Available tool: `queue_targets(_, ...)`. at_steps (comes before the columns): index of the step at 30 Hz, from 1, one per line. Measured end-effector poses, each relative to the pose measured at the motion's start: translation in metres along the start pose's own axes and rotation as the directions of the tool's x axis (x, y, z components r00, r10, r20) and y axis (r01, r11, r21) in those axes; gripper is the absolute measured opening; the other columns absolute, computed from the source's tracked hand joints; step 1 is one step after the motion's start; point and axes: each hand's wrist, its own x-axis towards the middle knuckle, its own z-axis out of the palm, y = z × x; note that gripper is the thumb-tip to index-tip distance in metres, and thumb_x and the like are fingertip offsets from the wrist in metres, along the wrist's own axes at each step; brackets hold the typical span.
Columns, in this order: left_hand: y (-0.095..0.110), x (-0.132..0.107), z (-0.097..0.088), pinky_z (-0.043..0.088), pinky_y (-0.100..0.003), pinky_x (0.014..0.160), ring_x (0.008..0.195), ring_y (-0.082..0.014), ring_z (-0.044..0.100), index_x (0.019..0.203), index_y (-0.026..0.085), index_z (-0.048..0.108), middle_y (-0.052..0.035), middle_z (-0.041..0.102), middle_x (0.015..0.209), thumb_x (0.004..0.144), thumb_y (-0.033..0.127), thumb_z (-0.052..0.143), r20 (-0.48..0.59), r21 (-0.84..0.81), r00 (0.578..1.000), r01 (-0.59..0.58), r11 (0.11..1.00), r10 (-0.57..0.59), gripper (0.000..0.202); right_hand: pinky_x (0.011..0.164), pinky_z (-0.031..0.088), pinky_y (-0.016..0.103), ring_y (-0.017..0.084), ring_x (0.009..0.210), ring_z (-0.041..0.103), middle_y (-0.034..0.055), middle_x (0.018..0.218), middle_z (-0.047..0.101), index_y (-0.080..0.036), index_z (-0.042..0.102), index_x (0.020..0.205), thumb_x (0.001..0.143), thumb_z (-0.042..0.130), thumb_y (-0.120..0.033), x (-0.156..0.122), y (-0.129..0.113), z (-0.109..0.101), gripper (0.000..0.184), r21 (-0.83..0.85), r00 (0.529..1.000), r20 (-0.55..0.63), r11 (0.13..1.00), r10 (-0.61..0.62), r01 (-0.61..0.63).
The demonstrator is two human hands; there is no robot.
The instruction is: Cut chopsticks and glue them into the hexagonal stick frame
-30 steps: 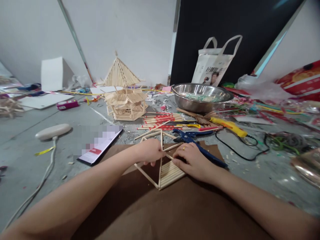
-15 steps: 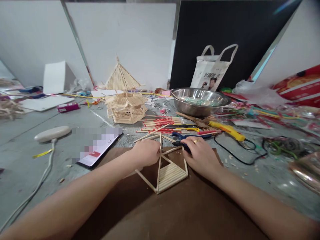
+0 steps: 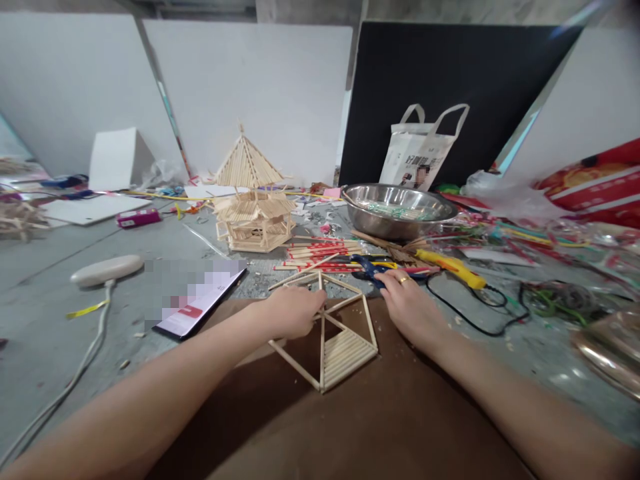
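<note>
A hexagonal frame of wooden sticks lies on a brown board in front of me, one wedge filled with glued sticks. My left hand is closed on the frame near its hub. My right hand, wearing a ring, rests to the right of the frame with its fingers closed round the blue-handled scissors. Loose red-and-wood sticks lie just beyond the frame.
A stick pagoda model stands behind. A steel bowl, a yellow glue gun with black cord, a phone, a white puck with cable and a paper bag surround the board. Craft clutter fills the right side.
My right hand left the filled wedge of the frame and moved up and right onto the blue scissors. My left hand stayed on the frame.
</note>
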Motion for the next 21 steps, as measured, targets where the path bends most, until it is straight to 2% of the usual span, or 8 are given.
queue_targets(7, -0.006, -0.009, -0.023, 0.039, -0.027, 0.053, 0.066, -0.0212, 0.056, 0.091, 0.021, 0.05, -0.0061, 0.061, 0.075, 0.067, 0.016, 0.039, -0.107, 0.021, 0.993, -0.053, 0.998, 0.055, 0.027, 0.073, 0.04, 0.036, 0.024, 0.084, 0.05, 0.0147, 0.096, 0.053, -0.01, 0.053, 0.1, 0.076, 0.036, -0.013, 0.0, 0.02, 0.007, 0.029, -0.053, 0.993, 0.032, 0.992, 0.113, -0.111)
queue_targets(9, -0.007, -0.011, -0.028, 0.039, -0.028, 0.055, 0.068, -0.0214, 0.057, 0.093, 0.021, 0.05, -0.0063, 0.062, 0.077, 0.069, 0.016, 0.039, -0.137, 0.041, 0.989, -0.056, 0.998, 0.062, 0.027, 0.075, 0.039, 0.039, 0.026, 0.089, 0.049, 0.0139, 0.097, 0.054, -0.012, 0.055, 0.096, 0.076, 0.038, -0.017, 0.001, 0.019, 0.005, 0.026, -0.055, 0.993, 0.013, 0.992, 0.118, -0.117)
queue_targets(11, -0.007, -0.012, -0.031, 0.04, -0.029, 0.057, 0.072, -0.0214, 0.057, 0.095, 0.021, 0.05, -0.0059, 0.062, 0.08, 0.071, 0.015, 0.037, -0.161, 0.06, 0.984, -0.064, 0.996, 0.073, 0.028, 0.083, 0.035, 0.04, 0.025, 0.096, 0.045, 0.0118, 0.099, 0.055, -0.013, 0.056, 0.093, 0.077, 0.041, -0.023, 0.003, 0.013, -0.001, 0.024, 0.05, 0.995, -0.025, 0.994, 0.102, -0.1)
queue_targets(13, -0.007, -0.012, -0.032, 0.04, -0.029, 0.058, 0.075, -0.021, 0.058, 0.098, 0.023, 0.049, -0.0048, 0.063, 0.085, 0.074, 0.014, 0.034, -0.19, 0.075, 0.979, -0.06, 0.995, 0.073, 0.03, 0.085, 0.034, 0.038, 0.022, 0.097, 0.045, 0.0095, 0.098, 0.056, -0.016, 0.054, 0.092, 0.077, 0.042, -0.029, 0.006, 0.004, -0.006, 0.024, 0.304, 0.988, -0.036, 0.943, 0.153, -0.135)
queue_targets(15, -0.007, -0.012, -0.032, 0.04, -0.028, 0.058, 0.075, -0.0199, 0.058, 0.101, 0.024, 0.048, -0.0039, 0.062, 0.089, 0.075, 0.014, 0.033, -0.238, 0.102, 0.97, -0.031, 0.994, 0.055, 0.031, 0.08, 0.039, 0.035, 0.019, 0.092, 0.049, 0.0081, 0.098, 0.056, -0.017, 0.051, 0.095, 0.075, 0.044, -0.034, 0.007, -0.006, -0.01, 0.027, 0.617, 0.946, 0.06, 0.734, 0.318, -0.285)
queue_targets(17, -0.008, -0.012, -0.032, 0.04, -0.026, 0.056, 0.074, -0.0188, 0.058, 0.103, 0.023, 0.047, -0.0037, 0.062, 0.091, 0.076, 0.014, 0.034, -0.301, 0.15, 0.953, 0.002, 0.989, 0.044, 0.031, 0.072, 0.042, 0.032, 0.017, 0.086, 0.052, 0.0065, 0.098, 0.055, -0.02, 0.046, 0.099, 0.073, 0.048, -0.036, 0.008, -0.015, -0.011, 0.03, 0.816, 0.856, 0.264, 0.37, 0.444, -0.444)
queue_targets(19, -0.008, -0.011, -0.032, 0.04, -0.025, 0.054, 0.074, -0.0178, 0.058, 0.104, 0.022, 0.046, -0.0034, 0.061, 0.092, 0.078, 0.015, 0.033, -0.356, 0.194, 0.932, 0.005, 0.981, 0.065, 0.03, 0.07, 0.043, 0.03, 0.015, 0.08, 0.054, 0.0044, 0.093, 0.057, -0.021, 0.046, 0.096, 0.071, 0.051, -0.036, 0.008, -0.023, -0.012, 0.029, 0.855, 0.785, 0.484, -0.017, 0.387, -0.519)
queue_targets(21, -0.006, -0.01, -0.03, 0.04, -0.025, 0.054, 0.076, -0.017, 0.057, 0.103, 0.021, 0.046, -0.0028, 0.06, 0.092, 0.079, 0.016, 0.033, -0.382, 0.213, 0.919, -0.019, 0.977, 0.101, 0.028, 0.069, 0.043, 0.029, 0.014, 0.074, 0.056, 0.0027, 0.084, 0.06, -0.02, 0.05, 0.089, 0.07, 0.054, -0.035, 0.007, -0.028, -0.014, 0.025, 0.764, 0.745, 0.636, -0.3, 0.203, -0.571)
